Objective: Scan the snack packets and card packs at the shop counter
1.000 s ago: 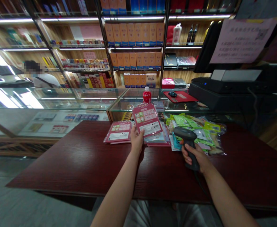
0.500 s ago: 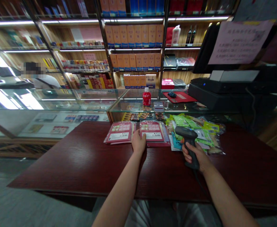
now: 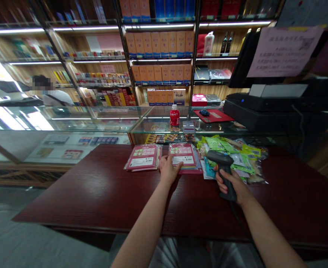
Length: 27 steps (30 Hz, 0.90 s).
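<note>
My left hand [image 3: 169,170] rests at the near left corner of a stack of flat pink packets [image 3: 184,151] in clear wrapping. Its thumb is spread away from the fingers over the packets' near edge; no firm grip shows. To its left lies a second stack of similar pink packets [image 3: 143,155], label side up. In my right hand [image 3: 233,184] is a black barcode scanner [image 3: 220,158], held by its handle with the fingers wrapped round it. The scanner's head hangs over the left part of a heap of green and clear packets [image 3: 243,158].
The dark red wooden table [image 3: 110,197] meets a glass counter [image 3: 150,124]. A red bottle [image 3: 174,115] and a mouse [image 3: 204,112] on a red mat stand on the glass. At right is a black monitor [image 3: 242,56] with a paper sheet. A person [image 3: 56,95] is behind the counter at far left.
My left hand has shifted slightly right, and its thumb has spread away from the fingers onto the right stack. My right hand and the scanner stay nearly where they were.
</note>
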### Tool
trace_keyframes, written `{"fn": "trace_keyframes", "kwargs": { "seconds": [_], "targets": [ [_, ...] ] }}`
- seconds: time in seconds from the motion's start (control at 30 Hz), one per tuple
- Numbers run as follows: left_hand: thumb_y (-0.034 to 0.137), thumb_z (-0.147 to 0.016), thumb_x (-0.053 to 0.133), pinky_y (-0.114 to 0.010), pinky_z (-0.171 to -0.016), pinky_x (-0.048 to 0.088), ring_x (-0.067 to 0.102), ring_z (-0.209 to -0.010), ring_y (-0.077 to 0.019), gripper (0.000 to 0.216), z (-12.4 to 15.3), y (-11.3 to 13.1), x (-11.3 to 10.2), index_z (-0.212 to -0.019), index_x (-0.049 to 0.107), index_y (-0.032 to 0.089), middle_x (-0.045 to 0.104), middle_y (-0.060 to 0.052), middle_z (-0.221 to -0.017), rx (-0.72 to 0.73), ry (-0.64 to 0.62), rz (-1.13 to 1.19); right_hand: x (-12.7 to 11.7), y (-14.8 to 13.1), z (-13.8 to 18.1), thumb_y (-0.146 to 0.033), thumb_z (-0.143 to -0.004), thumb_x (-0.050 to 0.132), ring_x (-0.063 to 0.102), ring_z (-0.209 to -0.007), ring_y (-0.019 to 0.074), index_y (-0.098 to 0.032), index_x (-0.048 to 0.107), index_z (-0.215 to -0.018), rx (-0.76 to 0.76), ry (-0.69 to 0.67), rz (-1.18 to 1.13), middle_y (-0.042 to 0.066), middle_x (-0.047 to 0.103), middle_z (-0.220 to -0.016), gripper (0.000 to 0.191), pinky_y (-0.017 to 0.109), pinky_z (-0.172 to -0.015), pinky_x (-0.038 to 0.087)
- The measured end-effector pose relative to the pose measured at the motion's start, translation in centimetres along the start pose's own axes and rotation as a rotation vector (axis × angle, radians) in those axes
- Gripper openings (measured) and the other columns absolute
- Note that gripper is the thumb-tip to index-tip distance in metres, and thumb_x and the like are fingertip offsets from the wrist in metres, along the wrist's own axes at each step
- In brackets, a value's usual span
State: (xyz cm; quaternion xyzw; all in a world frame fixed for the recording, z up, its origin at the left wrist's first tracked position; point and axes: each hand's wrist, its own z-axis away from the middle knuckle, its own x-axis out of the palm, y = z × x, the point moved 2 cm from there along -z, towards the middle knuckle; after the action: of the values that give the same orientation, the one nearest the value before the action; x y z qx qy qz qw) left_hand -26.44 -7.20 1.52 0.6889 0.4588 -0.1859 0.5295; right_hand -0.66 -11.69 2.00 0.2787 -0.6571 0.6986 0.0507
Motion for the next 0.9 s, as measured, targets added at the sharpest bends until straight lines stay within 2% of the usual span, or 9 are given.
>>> {"fn": "trace_keyframes", "kwargs": {
  "seconds": [0.13,0.23,0.33,0.43,0.57,0.67,0.9],
  "targets": [
    [0.043,-0.078,0.064,-0.048,-0.104,0.032,0.041,-0.123,-0.0341,0.044,-0.3,0.1,-1.1,-0.116,0.060,0.021,0.045,-0.016,-0.128,0.012,0.076,0.006,0.0,0.1,0.0,-0.038,-0.079,0.072,0.039,-0.038,0.0051,-0.020,0.059,-0.095,0.002,0.014,0.002,-0.005,0.051,-0.059,0.027,0.016,-0.033,0.032],
    [0.040,-0.080,0.060,-0.049,-0.103,0.031,0.042,-0.122,-0.0344,0.039,-1.3,-0.3,-2.8,-0.114,0.060,0.020,0.049,-0.017,-0.124,-0.028,0.103,-0.077,0.0,0.2,-0.1,-0.039,-0.077,0.074,0.040,-0.038,0.0053,-0.021,0.059,-0.094,0.010,0.025,0.004,-0.006,0.050,-0.059,0.029,0.016,-0.032,0.032],
    [0.041,-0.080,0.058,-0.050,-0.098,0.034,0.044,-0.119,-0.0372,0.042,-2.6,-1.6,-5.1,-0.114,0.060,0.017,0.052,-0.020,-0.120,-0.139,0.063,-0.213,0.0,0.3,-0.2,-0.040,-0.077,0.074,0.039,-0.037,0.0055,-0.020,0.058,-0.092,0.013,0.024,0.010,-0.006,0.050,-0.058,0.029,0.017,-0.032,0.032],
    [0.045,-0.080,0.057,-0.048,-0.095,0.037,0.044,-0.120,-0.0382,0.046,-3.6,-3.7,-7.8,-0.116,0.058,0.017,0.051,-0.022,-0.123,-0.278,0.043,-0.354,0.1,0.3,-0.2,-0.040,-0.076,0.074,0.039,-0.038,0.0055,-0.020,0.059,-0.094,0.014,0.014,0.002,-0.006,0.050,-0.058,0.031,0.016,-0.032,0.032],
    [0.065,-0.064,0.066,-0.049,-0.092,0.039,0.044,-0.121,-0.0425,0.079,-3.9,-6.7,-10.5,-0.122,0.052,0.013,0.047,-0.028,-0.129,-0.515,-0.061,-0.436,0.1,0.4,-0.3,-0.039,-0.077,0.074,0.039,-0.037,0.0049,-0.020,0.059,-0.095,-0.003,0.006,-0.017,-0.006,0.050,-0.058,0.031,0.016,-0.033,0.032],
    [0.073,-0.055,0.067,-0.050,-0.093,0.038,0.043,-0.123,-0.0443,0.093,-3.9,-7.9,-11.5,-0.123,0.051,0.012,0.046,-0.029,-0.131,-0.569,-0.115,-0.443,0.0,0.5,-0.2,-0.039,-0.077,0.074,0.039,-0.038,0.0053,-0.020,0.059,-0.094,-0.002,0.011,-0.013,-0.006,0.051,-0.058,0.030,0.016,-0.032,0.032],
    [0.064,-0.053,0.074,-0.053,-0.089,0.040,0.044,-0.120,-0.0451,0.084,-4.4,-8.3,-12.3,-0.119,0.052,0.016,0.047,-0.029,-0.130,-0.580,-0.051,-0.484,0.1,0.4,-0.2,-0.039,-0.076,0.074,0.040,-0.038,0.0053,-0.020,0.059,-0.093,-0.001,0.025,-0.013,-0.006,0.051,-0.058,0.030,0.016,-0.032,0.032]
  ]
}}
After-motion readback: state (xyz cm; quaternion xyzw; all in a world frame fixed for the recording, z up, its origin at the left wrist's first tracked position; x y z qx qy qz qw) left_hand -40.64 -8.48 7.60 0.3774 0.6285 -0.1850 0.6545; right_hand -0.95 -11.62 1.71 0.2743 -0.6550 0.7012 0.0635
